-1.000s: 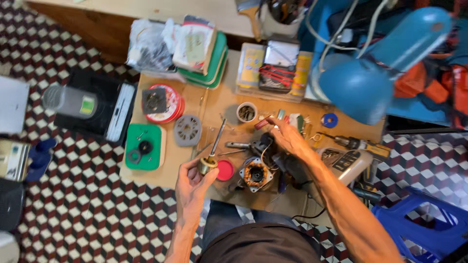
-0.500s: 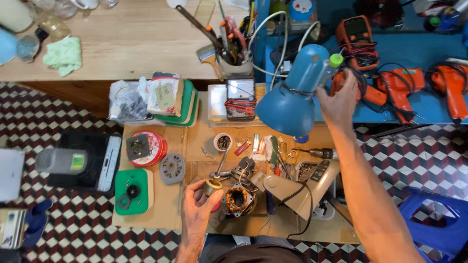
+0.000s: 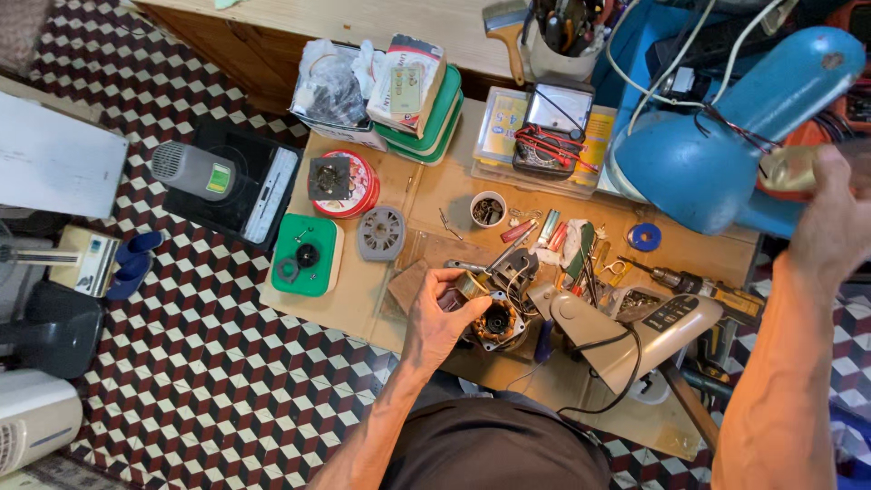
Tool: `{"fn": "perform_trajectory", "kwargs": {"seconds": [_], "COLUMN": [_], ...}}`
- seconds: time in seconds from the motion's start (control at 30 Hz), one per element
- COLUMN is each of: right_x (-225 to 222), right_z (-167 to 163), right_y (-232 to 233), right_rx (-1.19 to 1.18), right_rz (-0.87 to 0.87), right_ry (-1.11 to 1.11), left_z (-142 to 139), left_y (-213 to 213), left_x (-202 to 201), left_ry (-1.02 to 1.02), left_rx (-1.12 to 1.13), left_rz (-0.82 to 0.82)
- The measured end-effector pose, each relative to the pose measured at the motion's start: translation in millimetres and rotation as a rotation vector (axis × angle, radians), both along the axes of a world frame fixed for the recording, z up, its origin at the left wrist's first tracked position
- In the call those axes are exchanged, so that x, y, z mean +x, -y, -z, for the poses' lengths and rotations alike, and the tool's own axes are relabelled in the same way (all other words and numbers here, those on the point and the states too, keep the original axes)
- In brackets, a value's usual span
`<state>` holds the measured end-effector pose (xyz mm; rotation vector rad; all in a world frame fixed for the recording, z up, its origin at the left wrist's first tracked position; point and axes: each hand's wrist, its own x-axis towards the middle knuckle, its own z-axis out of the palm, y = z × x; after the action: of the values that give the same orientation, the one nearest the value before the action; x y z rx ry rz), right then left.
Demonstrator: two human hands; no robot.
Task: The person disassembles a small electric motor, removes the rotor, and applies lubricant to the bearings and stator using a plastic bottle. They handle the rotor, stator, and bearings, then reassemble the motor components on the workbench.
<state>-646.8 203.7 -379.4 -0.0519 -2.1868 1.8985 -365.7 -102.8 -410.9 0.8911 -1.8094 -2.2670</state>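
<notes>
My left hand point(image 3: 442, 324) is closed around a small brass-coloured cylinder with a thin metal rod point(image 3: 472, 284). It holds this against a motor stator with copper windings point(image 3: 500, 323) at the front of the low wooden bench point(image 3: 381, 299). At the right edge of the view, beside the blue desk lamp point(image 3: 717, 154), my raised right hand point(image 3: 835, 222) grips a small yellowish bottle point(image 3: 787, 171). The bottle is blurred.
Behind the stator lie loose tools, a white cup of small parts point(image 3: 488, 209), a grey round part point(image 3: 379, 233), a green lid point(image 3: 304, 256), a red round tin point(image 3: 349, 181) and a multimeter point(image 3: 553, 127). A beige housing point(image 3: 635, 336) and a drill point(image 3: 717, 290) lie to the right.
My right hand left the bench, reached up past the lamp and has come back holding the yellowish bottle. My left hand moved its brass piece onto the stator.
</notes>
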Motion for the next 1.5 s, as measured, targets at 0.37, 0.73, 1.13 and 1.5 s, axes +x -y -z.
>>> {"fn": "perform_trajectory", "kwargs": {"seconds": [0.37, 0.73, 1.13, 1.5], "right_x": [250.5, 266.3, 266.6, 268.1], "right_z": [-23.1, -7.6, -16.0, -17.4], "right_y": [60.1, 95.1, 105.0, 110.3], "right_rx": [0.606, 0.62, 0.565, 0.507], "right_rz": [-0.426, -0.366, -0.35, -0.358], "right_ry": [0.748, 0.841, 0.862, 0.88], "left_z": [7.9, 12.0, 7.3, 7.3], "left_y": [-3.6, -2.3, 7.8, 14.4], "left_x": [0.0, -1.6, -1.2, 0.4], "left_ry": [0.075, -0.035, -0.027, -0.036], "left_rx": [-0.203, -0.083, -0.101, -0.132], "left_rz": [0.261, 0.301, 0.322, 0.345]}}
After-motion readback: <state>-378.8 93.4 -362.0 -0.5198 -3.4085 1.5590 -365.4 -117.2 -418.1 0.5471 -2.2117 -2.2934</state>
